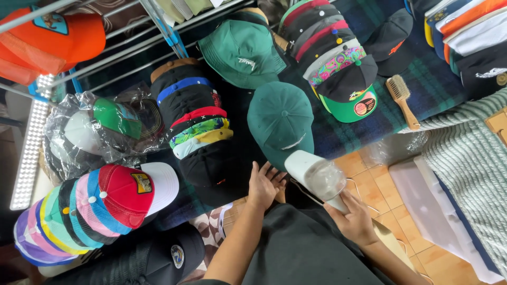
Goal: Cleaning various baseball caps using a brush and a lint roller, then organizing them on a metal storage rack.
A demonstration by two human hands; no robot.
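My right hand [355, 217] grips a white handheld steamer [316, 176] with a clear water tank, its nozzle pointing at a dark green cap [280, 120] lying on the plaid cloth. My left hand [262, 186] rests with fingers spread on the edge of a black cap [211, 169], just below the green cap's brim. A thin cord trails from the steamer across my lap.
Stacks of caps surround me: a colourful stack [87, 211] lower left, a dark stack [193, 113] centre, another stack [335, 60] upper right. A green bucket hat [242, 51], bagged caps [95, 132], an orange cap [50, 39], a wooden brush [402, 100], a metal rack [132, 37] and a light bar [29, 148].
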